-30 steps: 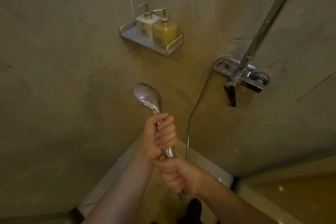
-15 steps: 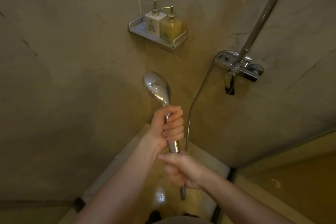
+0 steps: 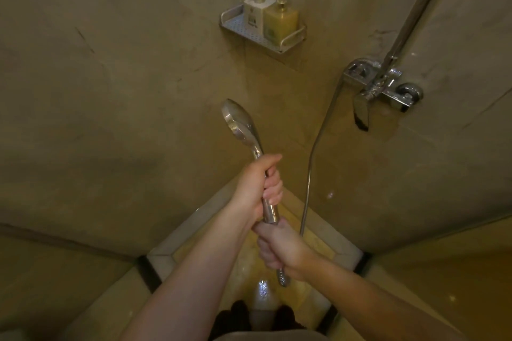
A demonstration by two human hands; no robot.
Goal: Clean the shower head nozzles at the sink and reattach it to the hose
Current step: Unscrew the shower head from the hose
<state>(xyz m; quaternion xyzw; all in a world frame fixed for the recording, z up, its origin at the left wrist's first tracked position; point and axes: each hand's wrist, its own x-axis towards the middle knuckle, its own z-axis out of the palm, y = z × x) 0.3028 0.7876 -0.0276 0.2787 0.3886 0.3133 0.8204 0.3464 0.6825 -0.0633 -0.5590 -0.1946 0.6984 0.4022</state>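
You held the shower head (image 3: 240, 122) upright in the shower corner, your left hand (image 3: 256, 185) wrapped tight round its handle to brace it. Your right hand (image 3: 279, 249) closed on the hose (image 3: 313, 152) end just below, probably on the coupling nut, hidden by fingers.

A perforated metal shelf (image 3: 238, 29) is fixed in the corner of the tiled walls (image 3: 110, 91). Two pump bottles are set on it, touching: a white one (image 3: 256, 15) to the left and a yellow one (image 3: 281, 22) to the right. A chrome mixer valve (image 3: 388, 86) is mounted on the right wall, with a riser pipe (image 3: 415, 8) running upward from it. What may be dark footwear (image 3: 235, 318) is seen on the wet floor (image 3: 263, 285).
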